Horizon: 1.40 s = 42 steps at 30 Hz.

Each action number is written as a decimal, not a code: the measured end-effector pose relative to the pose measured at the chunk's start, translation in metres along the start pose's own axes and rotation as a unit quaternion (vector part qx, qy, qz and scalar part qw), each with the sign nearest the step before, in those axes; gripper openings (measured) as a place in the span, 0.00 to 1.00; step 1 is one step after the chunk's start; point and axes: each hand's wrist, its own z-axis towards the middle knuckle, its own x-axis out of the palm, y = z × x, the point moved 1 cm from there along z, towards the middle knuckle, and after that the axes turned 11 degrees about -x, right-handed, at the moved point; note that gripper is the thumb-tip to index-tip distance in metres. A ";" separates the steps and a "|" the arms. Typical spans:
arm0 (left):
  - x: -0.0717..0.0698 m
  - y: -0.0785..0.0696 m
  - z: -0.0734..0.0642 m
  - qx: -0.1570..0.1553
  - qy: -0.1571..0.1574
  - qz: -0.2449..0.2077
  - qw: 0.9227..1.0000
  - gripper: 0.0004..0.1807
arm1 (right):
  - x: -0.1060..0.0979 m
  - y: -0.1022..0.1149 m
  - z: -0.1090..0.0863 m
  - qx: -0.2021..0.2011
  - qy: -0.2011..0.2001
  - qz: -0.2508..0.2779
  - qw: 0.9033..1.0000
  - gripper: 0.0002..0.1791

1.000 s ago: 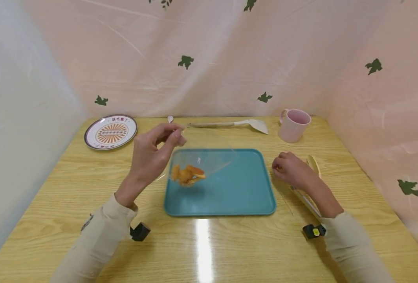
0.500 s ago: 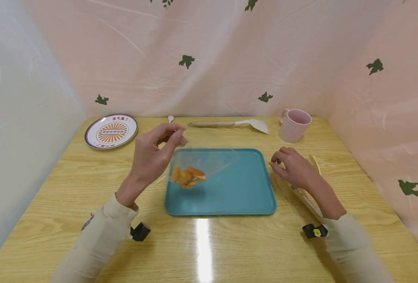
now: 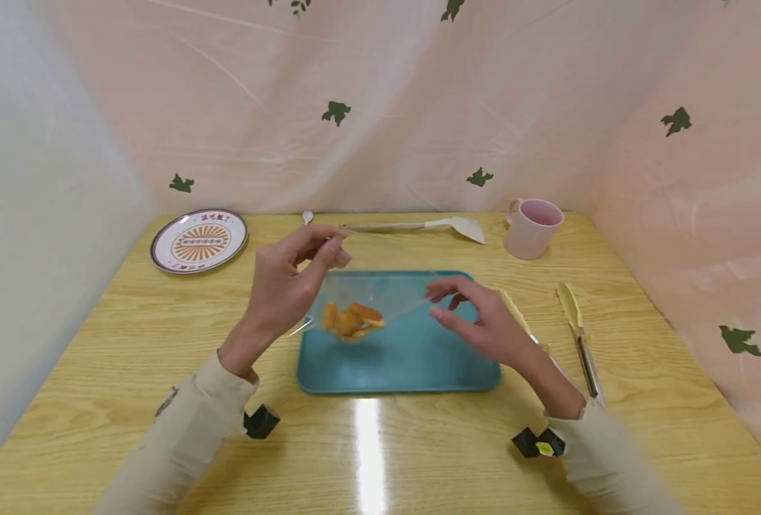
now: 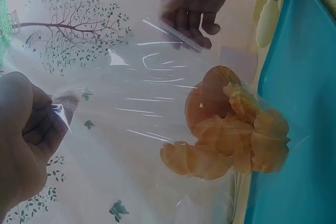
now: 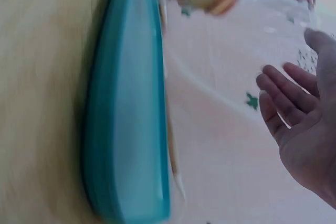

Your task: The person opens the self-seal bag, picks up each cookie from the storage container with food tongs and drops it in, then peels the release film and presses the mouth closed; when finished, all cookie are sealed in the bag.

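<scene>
My left hand (image 3: 290, 282) pinches the top of a clear plastic bag (image 4: 142, 93) between thumb and fingers. Several orange-brown food-like pieces (image 3: 351, 320) lie bunched in its bottom; their exact kind is hard to tell. The bag hangs above the left part of a blue-green tray (image 3: 413, 357). My right hand (image 3: 477, 318) is over the tray's right side, fingers loosely bent and holding nothing. In the left wrist view, its fingertips appear close to the bag's edge; whether they touch it I cannot tell.
Tongs (image 3: 578, 329) with yellowish tips lie right of the tray, partly behind my right arm. At the back are a pink mug (image 3: 531, 232), a spatula (image 3: 464, 227), a small white spoon (image 3: 307, 216) and a patterned plate (image 3: 161, 250). A hanging sheet encloses the table.
My right hand has moved left from beside the tray to over it, its fingers spreading apart, uncovering the tongs. My left hand and the bag have shifted slightly right.
</scene>
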 end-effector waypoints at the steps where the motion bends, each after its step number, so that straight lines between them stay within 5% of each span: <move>1: 0.000 0.000 0.000 -0.001 0.001 -0.003 1.000 0.06 | 0.005 0.001 0.001 0.006 -0.009 0.022 1.000 0.14; 6: 0.001 0.000 -0.001 -0.012 0.005 -0.021 1.000 0.06 | 0.023 0.006 0.005 0.019 -0.060 0.142 0.988 0.10; 9: -0.001 0.001 -0.003 -0.023 0.007 -0.031 0.999 0.06 | 0.028 0.007 0.007 0.005 -0.094 0.164 0.982 0.09; 17: -0.006 0.001 -0.004 -0.038 -0.009 -0.064 0.997 0.07 | 0.028 0.010 0.014 -0.077 -0.165 0.156 0.971 0.15; 24: -0.008 -0.002 -0.005 -0.008 -0.016 -0.093 0.996 0.07 | 0.010 0.020 0.026 -0.145 -0.196 0.148 0.958 0.16; 35: -0.006 -0.009 -0.001 0.036 -0.032 -0.139 0.989 0.11 | -0.018 0.042 0.048 -0.159 -0.231 0.095 0.955 0.22; 42: -0.005 -0.016 0.003 0.037 -0.028 -0.153 0.987 0.10 | -0.021 0.047 0.053 -0.156 -0.260 0.098 0.948 0.21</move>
